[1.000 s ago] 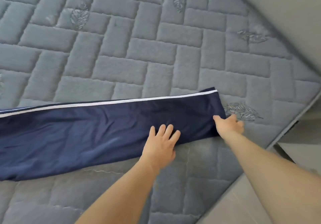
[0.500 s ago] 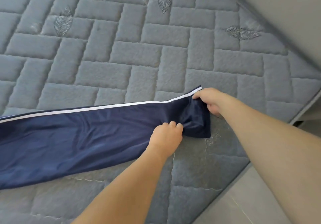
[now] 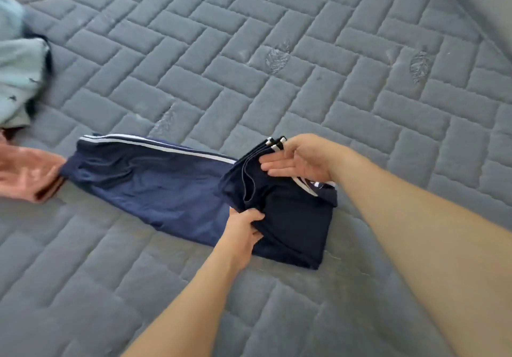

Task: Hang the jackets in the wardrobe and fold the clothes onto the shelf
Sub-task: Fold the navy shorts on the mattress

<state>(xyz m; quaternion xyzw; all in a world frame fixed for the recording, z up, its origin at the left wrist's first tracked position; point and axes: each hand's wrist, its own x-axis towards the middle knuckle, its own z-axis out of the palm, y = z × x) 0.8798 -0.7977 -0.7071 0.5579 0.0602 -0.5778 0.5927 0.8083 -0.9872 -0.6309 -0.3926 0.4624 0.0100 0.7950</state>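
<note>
Navy track trousers [image 3: 155,179] with white side stripes lie on the grey quilted mattress [image 3: 277,85]. Their right end is folded back over itself into a thick dark layer [image 3: 293,226]. My right hand [image 3: 299,157] holds the striped cuff edge of that folded end, thumb on top and fingers underneath. My left hand [image 3: 243,229] pinches the near edge of the fold, fingers curled into the cloth. The waist end stretches out flat to the left.
A pink garment [image 3: 25,176] touches the trousers' left end. A pale blue garment [image 3: 16,74] with dark trim lies at the far left edge. A grey wall or headboard [image 3: 482,2] borders the mattress at the top right.
Both hands gripped the trouser cuffs and carried them leftward over the legs, making a fold. The view swung left, bringing the pink and pale blue garments into sight.
</note>
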